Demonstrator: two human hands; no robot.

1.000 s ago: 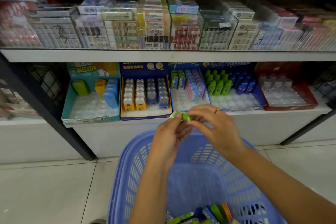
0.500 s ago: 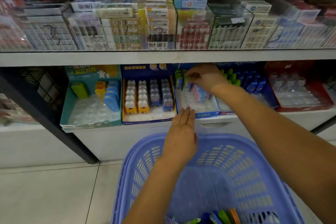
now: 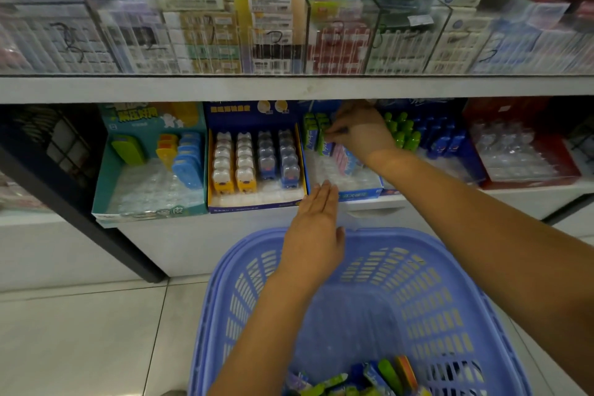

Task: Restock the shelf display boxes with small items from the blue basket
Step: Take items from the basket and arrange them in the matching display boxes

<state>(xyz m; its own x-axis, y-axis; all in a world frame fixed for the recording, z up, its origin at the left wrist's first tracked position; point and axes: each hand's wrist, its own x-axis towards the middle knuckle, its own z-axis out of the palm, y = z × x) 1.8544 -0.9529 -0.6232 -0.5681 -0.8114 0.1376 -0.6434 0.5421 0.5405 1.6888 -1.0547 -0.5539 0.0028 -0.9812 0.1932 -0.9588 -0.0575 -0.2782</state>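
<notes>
Five display boxes are lined up on the lower shelf (image 3: 418, 202): a teal box (image 3: 109, 180), a blue-and-yellow box (image 3: 254, 202), a blue box (image 3: 360, 193) in the middle, a further blue box (image 3: 472, 164) and a red box (image 3: 530, 167). In the blue-and-yellow box four columns of small items are counted, two yellow-based and two blue-based. The teal box holds one green piece, a few orange ones and a few blue ones (the exact counts cannot be told).

The right hand (image 3: 363, 132) is reached into the back of the middle blue box, its fingers curled and pinched on a small green packet (image 3: 321, 138) among the upright green packets standing there; pink and pale blue packets (image 3: 344, 159) are set just beside them. The left hand (image 3: 313, 231) is held flat, fingers straight and together, with the fingertips at the front edge of the same box, nothing being gripped.

One blue basket (image 3: 434, 299) of slotted plastic is seen below the shelf, near the arms. A small heap of mixed packets (image 3: 369, 379) (green, blue, orange) lies at its near end; the rest of its floor is bare. The upper shelf carries clear cases (image 3: 273, 32) of stacked cartons.
</notes>
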